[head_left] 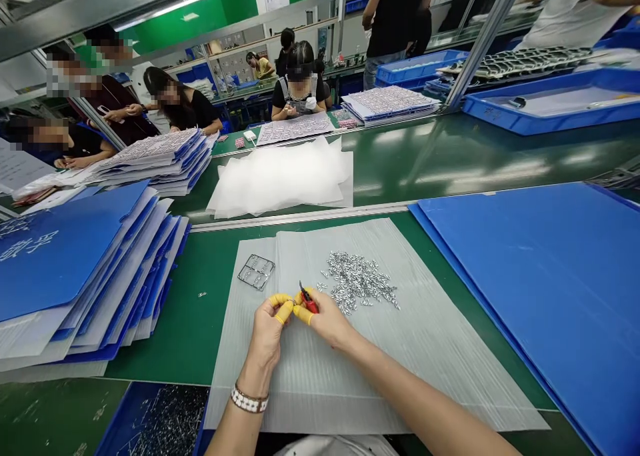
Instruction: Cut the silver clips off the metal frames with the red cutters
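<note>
I log my left hand (265, 329) and right hand (325, 319) pinched together on red-handled snips (309, 301) — above a grey plastic sheet (400, 376) mid green workbench (170, 336). White lettering on the blue board (60, 263) at the left edge — unreadable.

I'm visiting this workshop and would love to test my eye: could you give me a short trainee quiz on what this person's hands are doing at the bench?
1. What does the right hand hold? A) small red-handled cutters B) a screwdriver C) a soldering iron
2. True or false: the link bracelet is worn on the wrist of the left hand.
3. Fill the gap: the heap of small silver metal parts lies on a ___ corrugated plastic sheet.

Key: 1. A; 2. true; 3. grey
</note>
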`<state>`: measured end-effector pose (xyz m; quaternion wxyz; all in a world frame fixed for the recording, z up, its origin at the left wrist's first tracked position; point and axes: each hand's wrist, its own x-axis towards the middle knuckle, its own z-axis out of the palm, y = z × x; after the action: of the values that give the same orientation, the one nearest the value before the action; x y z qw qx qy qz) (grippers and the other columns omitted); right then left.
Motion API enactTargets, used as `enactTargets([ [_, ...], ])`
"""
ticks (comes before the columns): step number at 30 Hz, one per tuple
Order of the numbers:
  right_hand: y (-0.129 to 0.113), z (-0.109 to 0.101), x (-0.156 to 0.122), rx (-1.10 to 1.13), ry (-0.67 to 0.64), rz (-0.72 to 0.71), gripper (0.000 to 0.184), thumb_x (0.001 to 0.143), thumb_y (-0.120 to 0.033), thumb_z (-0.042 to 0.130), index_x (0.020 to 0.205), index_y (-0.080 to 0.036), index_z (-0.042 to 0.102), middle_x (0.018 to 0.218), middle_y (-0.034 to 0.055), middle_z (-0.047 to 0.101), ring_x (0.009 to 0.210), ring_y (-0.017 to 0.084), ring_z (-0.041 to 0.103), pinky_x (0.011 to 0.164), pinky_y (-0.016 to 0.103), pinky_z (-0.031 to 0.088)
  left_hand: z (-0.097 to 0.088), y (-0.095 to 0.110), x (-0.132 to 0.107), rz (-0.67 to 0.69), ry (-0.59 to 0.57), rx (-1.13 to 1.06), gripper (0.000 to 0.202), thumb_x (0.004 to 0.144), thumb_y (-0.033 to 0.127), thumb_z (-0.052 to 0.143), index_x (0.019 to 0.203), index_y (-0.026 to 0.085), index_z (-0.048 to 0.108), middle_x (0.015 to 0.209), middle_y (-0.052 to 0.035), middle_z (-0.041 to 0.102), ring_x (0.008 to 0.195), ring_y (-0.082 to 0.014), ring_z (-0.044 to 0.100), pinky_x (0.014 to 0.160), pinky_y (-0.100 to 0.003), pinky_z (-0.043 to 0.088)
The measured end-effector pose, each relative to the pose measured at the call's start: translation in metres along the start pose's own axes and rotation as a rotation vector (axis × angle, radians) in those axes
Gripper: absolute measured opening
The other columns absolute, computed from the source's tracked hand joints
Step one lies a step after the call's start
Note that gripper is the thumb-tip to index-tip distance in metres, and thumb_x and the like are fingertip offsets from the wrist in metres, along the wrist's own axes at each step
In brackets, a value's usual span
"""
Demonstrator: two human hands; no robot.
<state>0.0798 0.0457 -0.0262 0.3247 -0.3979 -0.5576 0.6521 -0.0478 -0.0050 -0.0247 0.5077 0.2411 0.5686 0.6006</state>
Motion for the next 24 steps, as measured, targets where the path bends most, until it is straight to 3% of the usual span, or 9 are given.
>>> enactTargets([
  [6, -0.012, -0.003, 0.002, 0.212, 0.002, 0.131, 0.020, 0.066, -0.035, 0.063, 0.071, -0.019, 0.052, 0.060, -0.0044, 0.051, 0.049, 0.009, 0.042, 0.046, 0.023, 0.032, 0.005, 0.001, -0.004, 0.057, -0.053, 0.085, 0.025, 0.062, 0.030, 0.078, 0.078, 0.014, 0.068, 0.076, -0.0039, 0.067, 0.070, -0.0136, 0.059, 0.068, -0.024, 0.046],
  [14, -0.005, -0.001, 0.004, 0.413, -0.065, 0.278, 0.022, 0.062, -0.033, 0.065, 0.073, -0.018, 0.054, 0.057, -0.0036, 0.054, 0.046, 0.009, 0.046, 0.043, 0.022, 0.039, 0.012, 0.004, -0.010, 0.129, -0.172, 0.103, 0.022, 0.072, 0.036, 0.071, 0.079, 0.016, 0.063, 0.071, -0.0029, 0.067, 0.065, -0.0143, 0.061, 0.064, -0.025, 0.048],
  [18, -0.002, -0.002, 0.003, 0.427, -0.069, 0.295, 0.019, 0.058, -0.026, 0.063, 0.073, -0.017, 0.055, 0.059, -0.0020, 0.058, 0.047, 0.009, 0.049, 0.044, 0.023, 0.042, 0.010, 0.000, -0.006, 0.101, -0.149, 0.094, 0.023, 0.072, 0.036, 0.070, 0.079, 0.016, 0.062, 0.062, -0.0005, 0.063, 0.058, -0.0131, 0.058, 0.061, -0.026, 0.047],
  [24, -0.003, -0.003, -0.001, 0.387, -0.051, 0.275, 0.020, 0.056, -0.022, 0.058, 0.075, -0.017, 0.055, 0.064, -0.0007, 0.060, 0.049, 0.011, 0.051, 0.043, 0.022, 0.041, 0.007, -0.004, 0.000, 0.050, -0.044, 0.066, 0.025, 0.065, 0.033, 0.076, 0.076, 0.013, 0.065, 0.071, -0.0030, 0.065, 0.067, -0.0130, 0.059, 0.064, -0.024, 0.046],
])
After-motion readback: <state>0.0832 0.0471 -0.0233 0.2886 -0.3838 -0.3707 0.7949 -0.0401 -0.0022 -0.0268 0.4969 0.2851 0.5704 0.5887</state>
